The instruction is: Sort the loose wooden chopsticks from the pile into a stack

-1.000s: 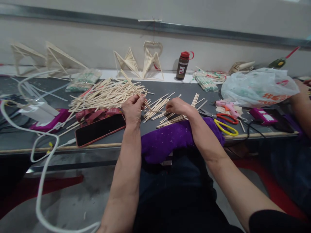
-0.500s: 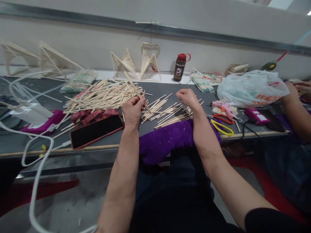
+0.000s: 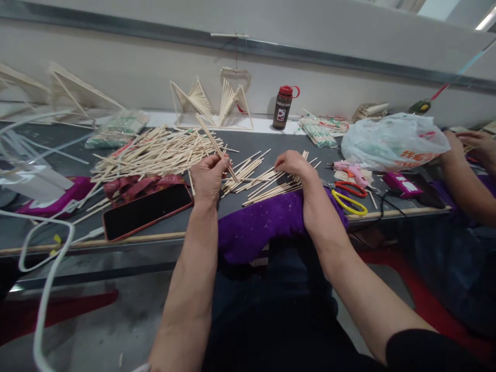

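Across the view, a long dark-grey flat table (image 3: 259, 142), with a pale strip along the front edge. Over that front edge, midway along, a speckled purple cloth (image 3: 263, 222). Left of centre, toward the back edge, a large heap of pale thin wooden sticks (image 3: 163, 150). Right of centre, toward the back edge, a translucent white plastic bag with orange print (image 3: 391, 139).

Between the hands, just behind the cloth, a smaller loose group of pale wooden sticks (image 3: 267, 195): nearest ones lying almost along the front edge, others slanting from front-left to back-right.

Near the front edge, left of the cloth, a black-screened phone in a reddish case (image 3: 147, 212). Above the right part of the loose group, the right hand (image 3: 296, 164), nearer to that part, fingers curled and close together; impossible to tell whether around anything. At the group's left side, the left hand (image 3: 207, 175), thumb and fingers clamped on a few pale straight wooden sticks (image 3: 210, 136), exact count unclear. Held tilted, long axis running from back-left, upper end toward the back edge, down to front-right, lower end toward the loose group.
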Action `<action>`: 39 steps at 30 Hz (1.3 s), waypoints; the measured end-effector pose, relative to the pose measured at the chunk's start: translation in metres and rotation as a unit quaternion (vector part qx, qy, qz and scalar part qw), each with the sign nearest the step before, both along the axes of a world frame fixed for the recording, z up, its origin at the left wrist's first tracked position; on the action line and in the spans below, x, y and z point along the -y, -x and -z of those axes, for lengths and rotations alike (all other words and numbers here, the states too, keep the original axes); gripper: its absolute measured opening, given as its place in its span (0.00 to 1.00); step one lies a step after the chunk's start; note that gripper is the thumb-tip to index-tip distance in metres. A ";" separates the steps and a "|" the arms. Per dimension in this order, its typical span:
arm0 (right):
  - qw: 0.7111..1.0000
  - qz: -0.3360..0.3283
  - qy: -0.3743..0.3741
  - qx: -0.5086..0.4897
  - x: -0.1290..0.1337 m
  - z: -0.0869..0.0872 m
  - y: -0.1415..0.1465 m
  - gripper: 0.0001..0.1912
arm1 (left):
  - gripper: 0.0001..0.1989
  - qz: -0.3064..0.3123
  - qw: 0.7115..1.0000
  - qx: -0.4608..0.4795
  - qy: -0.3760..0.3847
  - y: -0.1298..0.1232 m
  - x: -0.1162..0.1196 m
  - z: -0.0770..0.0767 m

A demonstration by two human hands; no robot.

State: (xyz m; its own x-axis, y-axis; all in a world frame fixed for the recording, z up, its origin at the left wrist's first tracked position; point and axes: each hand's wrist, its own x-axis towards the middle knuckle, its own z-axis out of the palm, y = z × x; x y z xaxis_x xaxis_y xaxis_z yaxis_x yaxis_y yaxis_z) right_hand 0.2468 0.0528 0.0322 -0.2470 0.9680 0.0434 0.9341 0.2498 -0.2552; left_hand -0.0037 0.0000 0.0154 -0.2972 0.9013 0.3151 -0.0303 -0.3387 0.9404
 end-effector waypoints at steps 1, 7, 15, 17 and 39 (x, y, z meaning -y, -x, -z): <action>1.000 -0.006 0.007 0.008 -0.001 0.002 0.002 0.13 | 0.07 0.002 1.000 0.000 -0.001 0.000 0.000 0.000; 1.000 -0.005 0.005 0.018 -0.010 0.010 0.016 0.13 | 0.07 0.001 1.000 -0.005 0.001 0.000 -0.001 0.001; 0.996 -0.009 -0.076 -0.035 -0.012 0.016 0.024 0.13 | 0.07 0.005 1.000 0.001 -0.008 0.000 -0.001 0.002; 0.993 -0.007 -0.101 -0.055 -0.010 0.014 0.021 0.12 | 0.08 0.004 1.000 -0.002 -0.009 0.000 -0.002 0.002; 0.985 -0.166 -0.039 0.002 0.004 0.010 0.061 0.19 | 0.05 -0.034 0.999 -0.003 -0.011 0.004 -0.004 0.003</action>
